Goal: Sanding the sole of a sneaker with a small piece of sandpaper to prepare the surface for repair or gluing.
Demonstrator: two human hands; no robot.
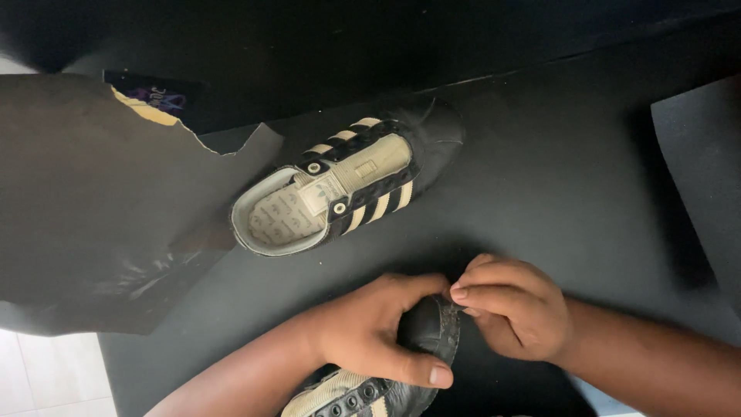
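A black sneaker (pixel 347 185) with cream stripes and a cream tongue lies unlaced on the black table (pixel 556 177), toe pointing up and right. Near the bottom edge, my left hand (pixel 378 332) grips the toe of a second black sneaker (pixel 421 328) of the same kind; its laceless eyelets show below. My right hand (pixel 513 309) pinches the rim of that toe cap with thumb and fingers. The two hands almost touch over the shoe. The lower part of the held sneaker is cut off by the frame.
A torn sheet of dark glossy paper (pixel 85 201) covers the table's left side, beside the lying sneaker's heel. A matte black mat (pixel 702 170) lies at the right edge. White floor tiles (pixel 46 371) show at the bottom left.
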